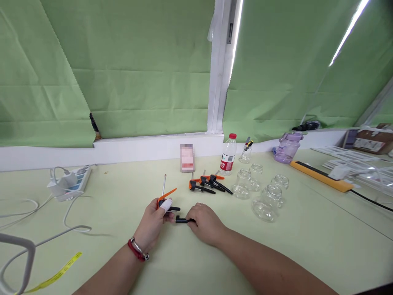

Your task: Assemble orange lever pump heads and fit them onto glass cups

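Observation:
My left hand (158, 215), with a white wrap on its thumb, is closed around a black-and-orange part (161, 202). From this part a thin metal rod points up and an orange strip slants to the right. Close beside it, my right hand (204, 221) pinches a small black stick-like piece (181, 220) with a hooked end. That piece's far end is hidden by the fingers. Beyond my hands lie several similar black-and-orange parts (201, 186) with black handles. Several clear glass jars (265, 205) with narrowed necks stand to the right.
A bottle with a red cap (227, 157) and a pink box (187, 158) stand at the back. A jar holding tools (245, 155), a purple bottle (287, 147) and an orange bar (321, 175) are farther right. White cables and a power strip (81, 184) lie left.

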The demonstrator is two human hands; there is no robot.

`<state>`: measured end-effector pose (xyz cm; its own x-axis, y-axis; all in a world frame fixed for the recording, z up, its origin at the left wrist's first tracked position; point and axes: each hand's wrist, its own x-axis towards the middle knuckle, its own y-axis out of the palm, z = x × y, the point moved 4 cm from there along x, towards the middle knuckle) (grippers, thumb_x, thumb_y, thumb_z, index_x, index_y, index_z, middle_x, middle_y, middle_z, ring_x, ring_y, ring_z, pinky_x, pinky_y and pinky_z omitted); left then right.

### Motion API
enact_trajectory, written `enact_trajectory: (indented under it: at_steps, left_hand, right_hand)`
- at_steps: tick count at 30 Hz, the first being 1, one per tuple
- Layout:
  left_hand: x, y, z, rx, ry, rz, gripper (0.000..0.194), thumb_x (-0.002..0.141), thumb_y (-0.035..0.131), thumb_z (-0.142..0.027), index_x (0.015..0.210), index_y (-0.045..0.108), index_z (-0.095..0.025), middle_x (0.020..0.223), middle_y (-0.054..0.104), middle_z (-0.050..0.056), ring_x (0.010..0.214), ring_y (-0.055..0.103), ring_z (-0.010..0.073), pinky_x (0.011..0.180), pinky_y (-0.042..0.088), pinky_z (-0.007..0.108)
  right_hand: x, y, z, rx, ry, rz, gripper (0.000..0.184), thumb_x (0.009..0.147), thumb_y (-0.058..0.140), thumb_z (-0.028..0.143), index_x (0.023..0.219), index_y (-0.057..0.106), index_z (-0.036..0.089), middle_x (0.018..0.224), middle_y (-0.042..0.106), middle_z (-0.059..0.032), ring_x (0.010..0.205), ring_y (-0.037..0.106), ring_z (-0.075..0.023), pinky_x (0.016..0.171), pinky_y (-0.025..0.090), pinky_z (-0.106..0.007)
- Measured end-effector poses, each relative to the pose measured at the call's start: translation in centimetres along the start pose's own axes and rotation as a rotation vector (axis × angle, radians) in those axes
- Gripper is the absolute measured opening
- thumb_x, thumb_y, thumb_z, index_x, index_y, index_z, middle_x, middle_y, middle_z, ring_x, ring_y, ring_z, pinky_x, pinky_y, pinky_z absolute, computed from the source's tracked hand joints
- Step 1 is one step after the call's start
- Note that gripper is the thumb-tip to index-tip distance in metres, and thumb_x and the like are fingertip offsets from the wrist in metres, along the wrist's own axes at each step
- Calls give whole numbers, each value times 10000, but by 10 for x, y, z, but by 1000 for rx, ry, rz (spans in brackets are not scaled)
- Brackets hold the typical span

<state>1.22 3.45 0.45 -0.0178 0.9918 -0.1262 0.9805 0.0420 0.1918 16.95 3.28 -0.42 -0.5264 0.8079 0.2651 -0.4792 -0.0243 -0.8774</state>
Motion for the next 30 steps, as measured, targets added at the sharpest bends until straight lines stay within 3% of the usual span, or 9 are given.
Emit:
enact_trajectory:
  at_steps: [3,7,14,20,30]
  left_hand:
    - [1,-1,1,24,0,-8,341,690,708,-423,845,546,-166,650,566,-27,558,588,132,567,489,283]
    - [2,-2,2,76,26,4,330,688,705,-426,825,548,-170,670,581,-22,581,597,139,569,469,270]
    - [3,-2,2,126,43,-4,300,713,695,-399,836,551,-166,729,593,3,692,600,164,602,487,281]
    - [4,-3,3,95,47,2,302,725,684,-408,860,549,-174,761,604,9,705,614,166,628,511,298]
    - [5,-4,3,30,77,-4,285,731,679,-388,856,546,-170,728,573,-5,652,602,147,616,528,301]
  right_hand:
    - [-1,0,0,5,19,28,71,756,671,213,822,678,186,796,678,-37,802,568,-190,709,411,-286]
    - [0,0,2,19,42,63,271,713,736,338,936,671,198,879,672,-53,858,575,-214,725,420,-298]
    - [-1,0,4,11,-19,77,225,789,642,174,1010,666,207,896,671,-48,876,592,-207,753,431,-285]
    - [-2,4,2,36,-43,75,200,820,579,139,983,673,206,889,667,-51,856,589,-197,760,431,-287]
    - [-4,0,-5,406,63,-17,238,837,465,104,964,644,195,916,609,-37,856,550,-161,781,418,-264]
